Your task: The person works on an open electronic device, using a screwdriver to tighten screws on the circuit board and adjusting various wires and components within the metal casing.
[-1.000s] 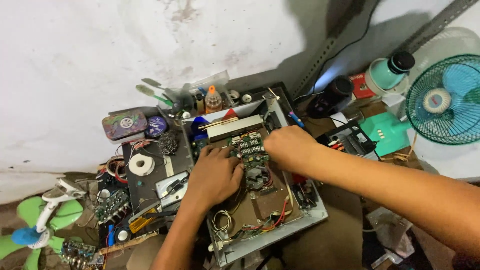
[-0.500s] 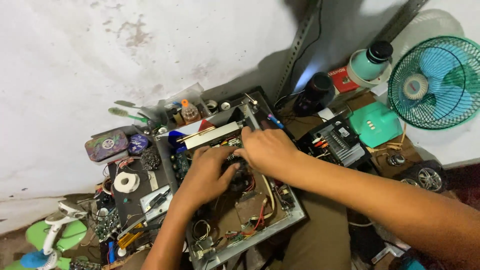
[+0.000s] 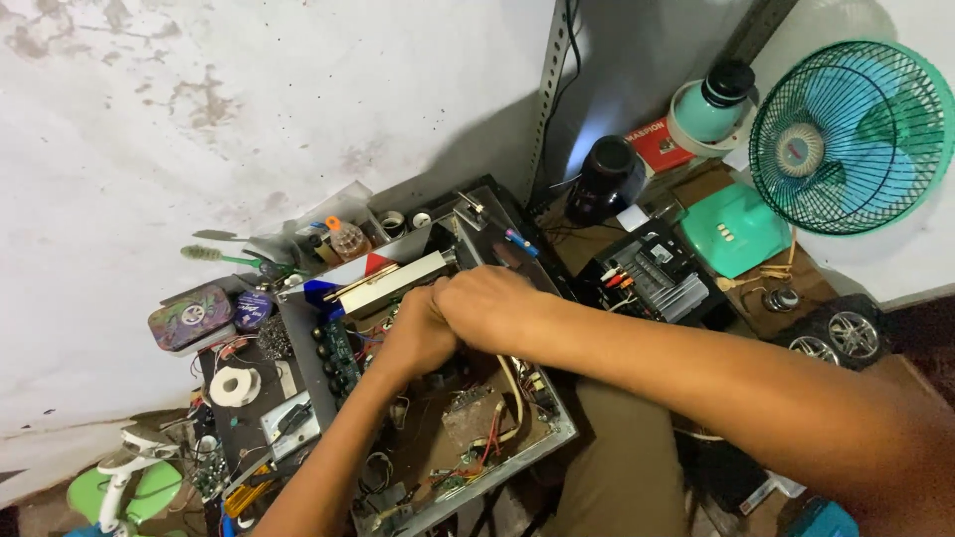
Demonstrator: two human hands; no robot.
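Against the stained white wall (image 3: 249,109), on the floor, an open metal chassis (image 3: 418,398) full of circuit boards and wires (lid off) lies tilted between the person's arms. Right of it, a teal fan (image 3: 851,134) with a wire guard stands well apart, and a teal plastic cover (image 3: 736,229) lies just below it. A small black amplifier unit (image 3: 652,278) lies near the chassis's right edge. The right hand (image 3: 492,303) and left hand (image 3: 418,333) touch each other over the chassis's upper middle, both curled down into the parts; what they grip cannot be told. Left of the chassis, a white tape roll (image 3: 236,386).
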